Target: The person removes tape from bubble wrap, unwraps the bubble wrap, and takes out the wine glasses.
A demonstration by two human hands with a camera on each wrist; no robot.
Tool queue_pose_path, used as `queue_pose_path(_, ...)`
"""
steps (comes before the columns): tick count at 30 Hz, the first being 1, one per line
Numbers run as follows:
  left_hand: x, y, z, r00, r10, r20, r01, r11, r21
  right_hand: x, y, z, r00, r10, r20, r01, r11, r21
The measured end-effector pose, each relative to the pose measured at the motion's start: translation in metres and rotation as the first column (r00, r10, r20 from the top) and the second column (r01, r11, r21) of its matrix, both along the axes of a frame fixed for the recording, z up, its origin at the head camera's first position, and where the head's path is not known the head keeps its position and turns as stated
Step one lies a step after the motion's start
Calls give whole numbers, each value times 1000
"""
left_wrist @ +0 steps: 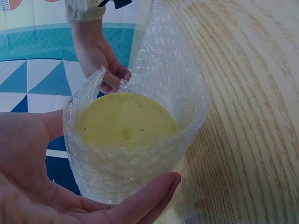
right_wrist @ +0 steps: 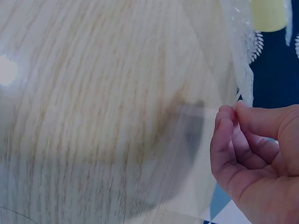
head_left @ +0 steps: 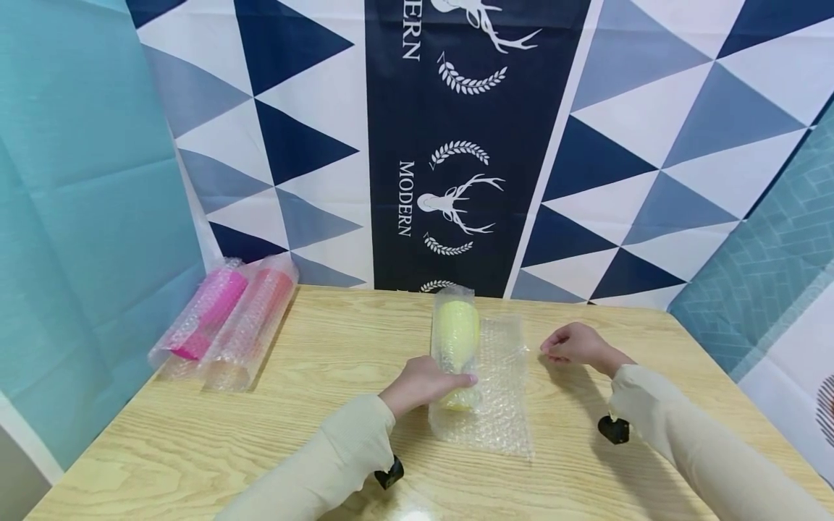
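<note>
A yellow cylinder-like object (head_left: 459,329) lies rolled in clear bubble wrap (head_left: 498,405), with part of the sheet spread flat to its right. Its flat round yellow end (left_wrist: 128,119) faces the left wrist view, ringed by the wrap. My left hand (head_left: 426,383) grips the wrapped object near its closer end, thumb across the top. To the right, my right hand (head_left: 576,344) has its thumb and fingertips pinched together at the edge of the wrap, seen close up in the right wrist view (right_wrist: 254,149). The other fingers are curled in.
Two more bubble-wrapped things, one magenta (head_left: 218,307) and one coral red (head_left: 263,297), lie side by side at the table's left back. The wood-grain table (head_left: 339,318) backs onto a patterned cloth (head_left: 313,108). A teal cloth (head_left: 85,181) hangs on the left.
</note>
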State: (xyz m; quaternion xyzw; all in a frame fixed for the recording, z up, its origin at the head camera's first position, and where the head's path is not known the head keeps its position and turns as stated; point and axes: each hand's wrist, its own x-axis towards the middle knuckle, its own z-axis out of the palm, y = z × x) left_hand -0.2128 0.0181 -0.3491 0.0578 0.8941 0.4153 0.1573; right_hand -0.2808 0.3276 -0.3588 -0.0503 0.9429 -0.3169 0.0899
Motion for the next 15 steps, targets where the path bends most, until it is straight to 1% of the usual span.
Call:
queue_pose_path(4, 0, 1, 0, 1000, 2, 3, -2, 1000, -8, 0, 7, 3, 999, -13, 35, 15, 999, -50)
queue_pose_path(6, 0, 1, 0, 1000, 6, 7, -6, 1000, -8, 0, 9, 5, 999, -19, 35, 21, 998, -58)
queue_pose_path(8, 0, 2, 0, 1000, 10, 11, -10, 1000, -6, 2, 9, 8, 1000, -19, 16, 20, 998, -55)
queue_pose_path(10, 0, 2, -1, 1000, 15, 12, -14, 1000, 0, 5, 5, 12, 1000, -20, -22, 19, 999, -40)
queue_pose_path(12, 0, 3, -1, 1000, 18, 13, -18, 1000, 6, 10, -3, 17, 996, -11, -89, 11, 1000, -9)
queue_pose_path(15, 0, 5, -2, 1000, 18, 4, -18, 1000, -5, 18, -21, 24, 977, 31, -211, -19, 998, 55)
